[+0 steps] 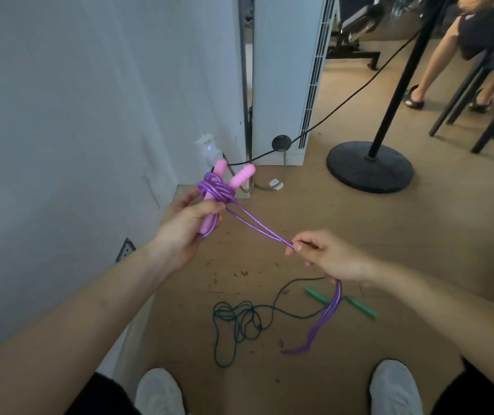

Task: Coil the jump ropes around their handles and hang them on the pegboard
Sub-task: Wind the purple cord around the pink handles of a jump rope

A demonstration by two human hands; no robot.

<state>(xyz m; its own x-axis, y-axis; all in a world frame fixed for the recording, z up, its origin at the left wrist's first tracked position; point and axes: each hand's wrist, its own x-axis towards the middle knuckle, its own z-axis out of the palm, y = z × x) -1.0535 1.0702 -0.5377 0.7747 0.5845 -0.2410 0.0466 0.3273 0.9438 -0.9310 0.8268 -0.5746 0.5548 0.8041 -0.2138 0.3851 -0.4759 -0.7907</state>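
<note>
My left hand [184, 227] grips two pink handles [241, 176] of a jump rope, held side by side and splayed at their tops. Several turns of purple rope [218, 191] are wound round them. From the coil a doubled strand runs down and right to my right hand [326, 256], which pinches it taut; the loose end [322, 322] hangs below that hand toward the floor. A second jump rope lies on the floor: a dark teal cord [236, 320] in a loose tangle with green handles [359, 305]. No pegboard is in view.
A white wall [90, 100] stands at the left with a plugged-in socket. A black round stand base [370, 166] with its pole and cable is ahead right. A seated person's legs and a chair [491, 94] are far right. My white shoes are at the bottom.
</note>
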